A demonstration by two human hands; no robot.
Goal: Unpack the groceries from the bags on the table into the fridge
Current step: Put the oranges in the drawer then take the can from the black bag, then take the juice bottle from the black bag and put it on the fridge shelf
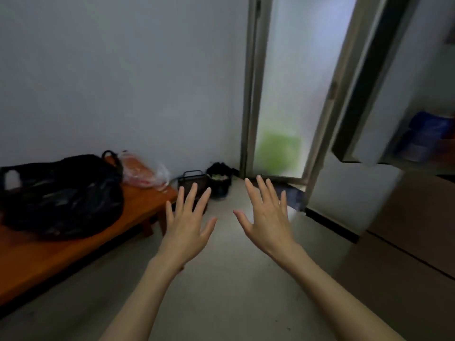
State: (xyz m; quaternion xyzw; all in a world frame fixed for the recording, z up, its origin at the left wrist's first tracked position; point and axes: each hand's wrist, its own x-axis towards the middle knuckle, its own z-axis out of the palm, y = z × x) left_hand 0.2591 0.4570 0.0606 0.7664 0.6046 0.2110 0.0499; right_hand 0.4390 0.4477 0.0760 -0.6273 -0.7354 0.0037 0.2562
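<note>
Hands (188,223) (267,217) spread wide, fingers straight, holding nothing.

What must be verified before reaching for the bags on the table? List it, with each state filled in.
1. Left hand free: ok, fingers spread, holding nothing.
2. Right hand free: ok, likewise open.
3. Large black plastic bag on the low orange wooden table: ok, within view at left.
4. Clear plastic bag with reddish contents behind it: ok, on the table's far end.
5. Fridge door open: ok, swung out at right.
6. Free shelf space inside: cannot tell, interior blurred.
</note>
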